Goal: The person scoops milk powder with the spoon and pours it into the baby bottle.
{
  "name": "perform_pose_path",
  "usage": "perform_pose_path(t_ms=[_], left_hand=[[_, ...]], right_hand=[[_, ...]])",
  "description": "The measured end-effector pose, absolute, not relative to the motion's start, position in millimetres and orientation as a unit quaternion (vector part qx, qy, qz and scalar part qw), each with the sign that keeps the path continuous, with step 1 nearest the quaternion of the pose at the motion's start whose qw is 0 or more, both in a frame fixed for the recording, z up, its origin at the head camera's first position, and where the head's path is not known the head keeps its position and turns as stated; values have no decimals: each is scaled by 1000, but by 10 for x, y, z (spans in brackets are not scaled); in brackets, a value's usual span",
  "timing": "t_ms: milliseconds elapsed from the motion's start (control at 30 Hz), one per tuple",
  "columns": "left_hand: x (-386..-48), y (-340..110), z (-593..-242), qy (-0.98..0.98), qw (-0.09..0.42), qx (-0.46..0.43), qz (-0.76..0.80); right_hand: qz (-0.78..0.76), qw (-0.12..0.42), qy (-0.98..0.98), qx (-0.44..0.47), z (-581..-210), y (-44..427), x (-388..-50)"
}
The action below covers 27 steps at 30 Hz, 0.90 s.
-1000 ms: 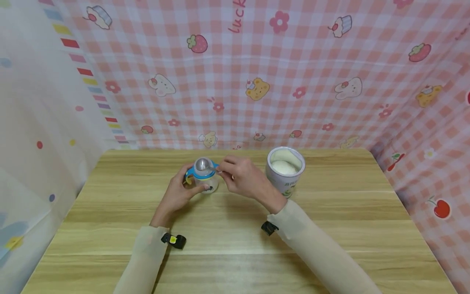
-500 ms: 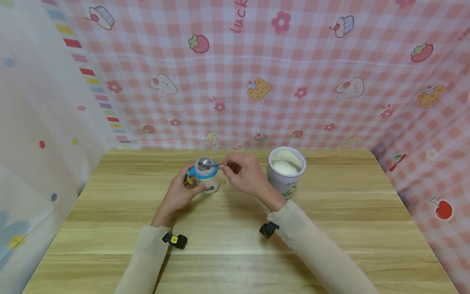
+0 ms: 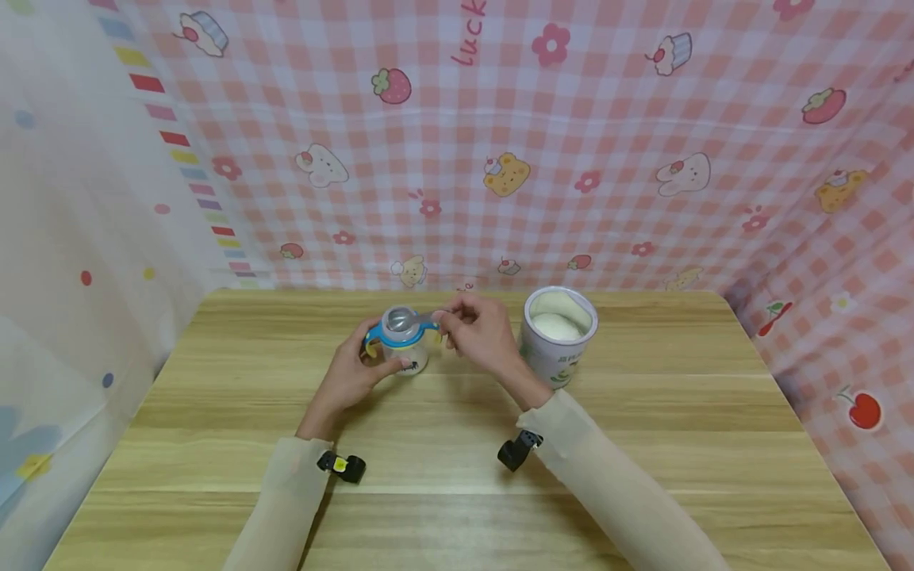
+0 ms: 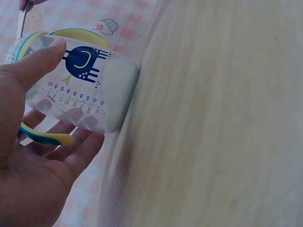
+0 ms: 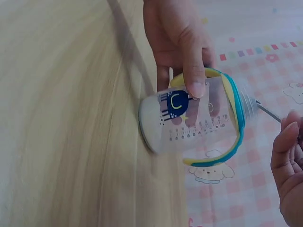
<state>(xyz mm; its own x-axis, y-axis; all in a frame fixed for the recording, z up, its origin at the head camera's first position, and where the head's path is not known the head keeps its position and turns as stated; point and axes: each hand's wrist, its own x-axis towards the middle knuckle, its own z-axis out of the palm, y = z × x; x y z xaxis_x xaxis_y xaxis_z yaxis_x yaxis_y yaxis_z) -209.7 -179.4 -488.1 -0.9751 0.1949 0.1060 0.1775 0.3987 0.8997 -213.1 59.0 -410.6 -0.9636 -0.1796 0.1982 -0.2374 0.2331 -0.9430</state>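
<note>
A clear bottle (image 3: 416,358) with a blue-and-yellow handled ring stands upright on the table, whitish contents at its base (image 4: 120,90). Round its side curl the fingers and thumb of my left hand (image 3: 350,373); the thumb lies near the dark animal print (image 5: 177,103). My right hand (image 3: 484,337) pinches the handle of a metal spoon (image 3: 401,319), whose bowl is at the bottle's uncapped mouth. In the right wrist view the spoon handle (image 5: 270,112) slants from the mouth to the fingertips of the right hand (image 5: 289,165).
To the right of the right hand stands an open white tin (image 3: 553,361) with pale powder (image 3: 557,327) inside. The wooden table (image 3: 428,523) ends at a pink checked cloth (image 3: 457,159) behind, and a white cloth (image 3: 71,198) hangs on the left.
The spoon has shifted and turned slightly over the bottle's mouth, and the right hand has changed its finger pose and moved slightly. My left hand keeps its hold on the bottle.
</note>
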Motion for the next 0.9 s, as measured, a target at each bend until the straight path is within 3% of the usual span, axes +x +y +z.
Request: perform_pose_path(t_ms=[500, 900], left_hand=[[-2104, -1797, -4884, 837, 13, 110, 536], [-2101, -1789, -4885, 834, 17, 104, 541]], right_hand=[[695, -23, -718, 32, -4109, 575, -2185], [734, -18, -679, 2, -4067, 636, -2151]])
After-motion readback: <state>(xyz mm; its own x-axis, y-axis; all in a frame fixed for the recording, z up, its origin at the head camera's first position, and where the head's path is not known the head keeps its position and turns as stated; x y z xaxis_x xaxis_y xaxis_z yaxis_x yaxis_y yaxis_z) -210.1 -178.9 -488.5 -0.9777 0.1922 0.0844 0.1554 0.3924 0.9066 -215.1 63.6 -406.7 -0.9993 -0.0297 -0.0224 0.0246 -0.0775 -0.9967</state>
